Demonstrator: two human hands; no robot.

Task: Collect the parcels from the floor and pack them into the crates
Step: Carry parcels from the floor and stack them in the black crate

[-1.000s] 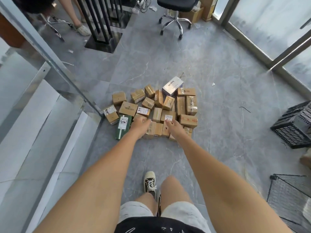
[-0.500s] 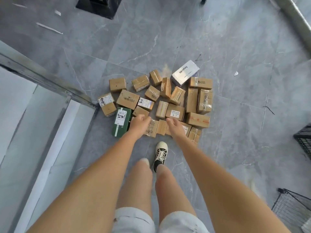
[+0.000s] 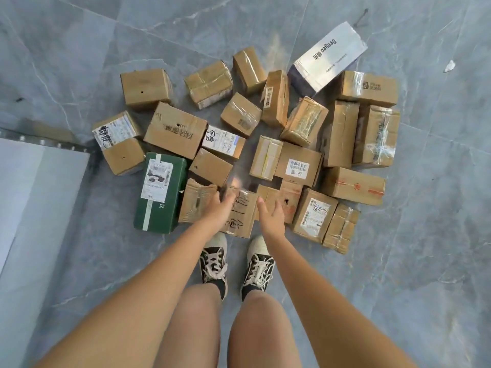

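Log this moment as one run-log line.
stage: reaching | left hand: open, over handwritten box | right hand: open, holding nothing | parcels: on floor

Parcels point(image 3: 265, 144) clustered on floor point(image 3: 425, 235) before shoes point(image 3: 236, 264), both hands point(image 3: 245, 213) apparently over nearest ones

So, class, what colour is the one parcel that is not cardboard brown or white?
Dark green parcel, head view.

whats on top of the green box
A white shipping label and a pale tape strip lie on the green box, with a letter R printed near its lower end. No parcel sits on it. What is under it is hidden.
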